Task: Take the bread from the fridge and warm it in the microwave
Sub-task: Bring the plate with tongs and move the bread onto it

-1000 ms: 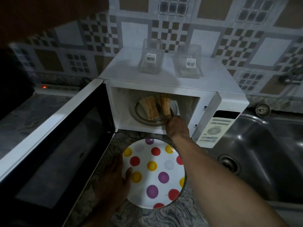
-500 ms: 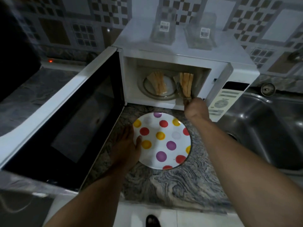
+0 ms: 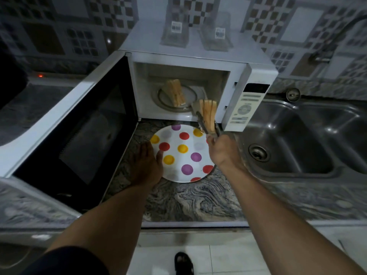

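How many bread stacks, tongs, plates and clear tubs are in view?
Bread stacks: 2
Tongs: 1
Plates: 1
Clear tubs: 2
Total: 6

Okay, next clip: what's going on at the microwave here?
A person stands at an open microwave. Their right hand grips metal tongs clamped on a stack of bread slices, held at the oven's mouth just above the far edge of a polka-dot plate on the counter. The left hand lies flat beside the plate, thumb at its rim. A second bread stack sits on the turntable inside.
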The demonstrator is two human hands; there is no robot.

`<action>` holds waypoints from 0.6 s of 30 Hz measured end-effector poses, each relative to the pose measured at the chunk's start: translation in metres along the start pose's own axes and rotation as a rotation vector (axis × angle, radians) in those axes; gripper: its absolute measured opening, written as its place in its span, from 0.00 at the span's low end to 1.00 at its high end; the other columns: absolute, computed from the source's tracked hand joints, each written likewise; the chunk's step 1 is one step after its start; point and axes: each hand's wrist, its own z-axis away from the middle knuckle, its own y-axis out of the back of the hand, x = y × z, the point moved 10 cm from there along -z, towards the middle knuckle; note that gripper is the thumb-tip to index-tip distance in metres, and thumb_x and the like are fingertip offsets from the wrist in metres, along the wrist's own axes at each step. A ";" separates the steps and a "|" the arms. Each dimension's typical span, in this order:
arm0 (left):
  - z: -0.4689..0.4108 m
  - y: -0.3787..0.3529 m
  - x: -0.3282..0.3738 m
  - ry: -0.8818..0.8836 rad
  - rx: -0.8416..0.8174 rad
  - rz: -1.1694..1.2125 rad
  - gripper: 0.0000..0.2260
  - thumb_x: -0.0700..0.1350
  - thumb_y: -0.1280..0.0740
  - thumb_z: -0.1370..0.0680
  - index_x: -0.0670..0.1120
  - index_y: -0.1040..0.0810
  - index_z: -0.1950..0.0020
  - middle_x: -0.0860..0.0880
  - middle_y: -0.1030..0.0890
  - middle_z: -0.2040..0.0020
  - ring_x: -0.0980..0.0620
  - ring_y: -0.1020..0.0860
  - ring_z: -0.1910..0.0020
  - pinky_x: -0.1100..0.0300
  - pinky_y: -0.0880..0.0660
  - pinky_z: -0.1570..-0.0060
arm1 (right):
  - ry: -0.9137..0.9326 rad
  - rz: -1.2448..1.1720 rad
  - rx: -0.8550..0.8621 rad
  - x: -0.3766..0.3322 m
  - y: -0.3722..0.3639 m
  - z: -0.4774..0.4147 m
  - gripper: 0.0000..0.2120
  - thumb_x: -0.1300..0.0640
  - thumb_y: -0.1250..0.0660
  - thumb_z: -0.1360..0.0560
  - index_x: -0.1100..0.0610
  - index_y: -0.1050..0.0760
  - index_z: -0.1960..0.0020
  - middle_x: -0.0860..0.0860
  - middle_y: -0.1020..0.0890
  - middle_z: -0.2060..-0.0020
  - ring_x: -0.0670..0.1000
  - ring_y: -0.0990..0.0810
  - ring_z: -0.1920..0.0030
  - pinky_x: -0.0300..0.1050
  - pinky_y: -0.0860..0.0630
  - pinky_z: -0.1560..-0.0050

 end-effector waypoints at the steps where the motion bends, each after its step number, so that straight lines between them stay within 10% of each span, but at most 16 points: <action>1: 0.000 0.000 0.000 -0.001 -0.003 -0.011 0.29 0.57 0.50 0.17 0.42 0.47 0.20 0.43 0.42 0.21 0.41 0.42 0.23 0.44 0.49 0.26 | -0.020 -0.002 -0.007 0.005 -0.006 0.007 0.23 0.44 0.41 0.18 0.65 0.22 0.48 0.63 0.18 0.51 0.63 0.19 0.51 0.45 0.33 0.60; 18: -0.001 0.000 0.001 -0.006 -0.028 -0.065 0.29 0.57 0.53 0.17 0.43 0.49 0.20 0.45 0.45 0.20 0.45 0.47 0.22 0.46 0.51 0.25 | 0.007 0.148 -0.169 0.016 -0.057 0.066 0.24 0.43 0.44 0.17 0.65 0.32 0.38 0.62 0.19 0.47 0.64 0.19 0.46 0.48 0.31 0.59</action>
